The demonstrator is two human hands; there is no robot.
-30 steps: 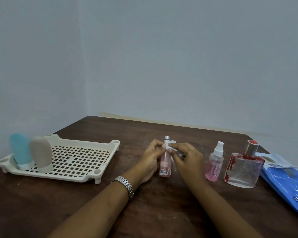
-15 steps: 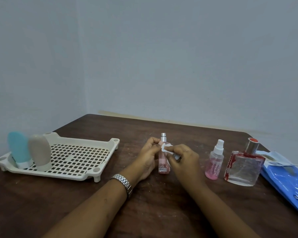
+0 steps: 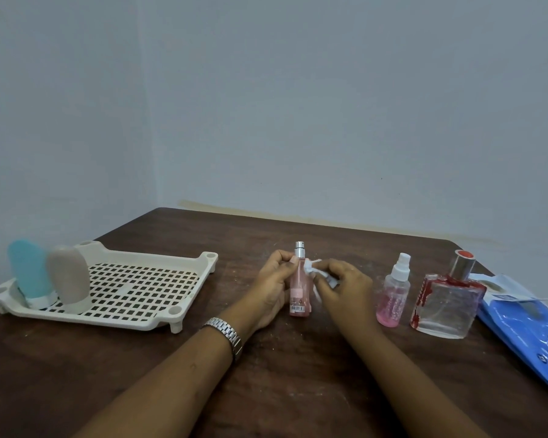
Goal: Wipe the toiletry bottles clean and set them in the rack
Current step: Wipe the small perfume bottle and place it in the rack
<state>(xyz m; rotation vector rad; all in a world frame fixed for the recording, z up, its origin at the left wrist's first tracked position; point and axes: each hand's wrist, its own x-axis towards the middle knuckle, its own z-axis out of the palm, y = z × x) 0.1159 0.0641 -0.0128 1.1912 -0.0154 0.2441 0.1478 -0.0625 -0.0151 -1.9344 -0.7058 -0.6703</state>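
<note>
Head view is showing five bottles, one rack, one wipe and one packet on a dark wooden table (image 3: pixel 298 374).

Reading from the left: one cream perforated rack (image 3: pixel 114 320) is sitting near the table's left edge. Two bottles are standing cap-down in its left end: a blue bottle (image 3: pixel 29 273) and, just beside it on the right, a beige bottle (image 3: pixel 70 279). I cannot tell whether the two are touching.

At centre, I am gripping the slim pink bottle (image 3: pixel 299 292) with my left hand (image 3: pixel 274 289), fingers curled round its left side and neck. One metal watch (image 3: pixel 227 331) is sitting on that wrist. This bottle is standing upright, base at the table surface, silver nozzle showing above my fingers, barcode label facing me. It is sitting between my two hands. My right hand (image 3: pixel 345 292) is pinching one crumpled white wipe (image 3: pixel 314 270) and pressing it against the bottle's upper right side.

Further right, two bottles are standing on the table: a small pink spray bottle (image 3: pixel 393 298), near my right hand but apart from it, and just beside it a square glass bottle (image 3: pixel 443 305) with red trim. One blue packet (image 3: pixel 525 330) is lying at the far right edge.
</note>
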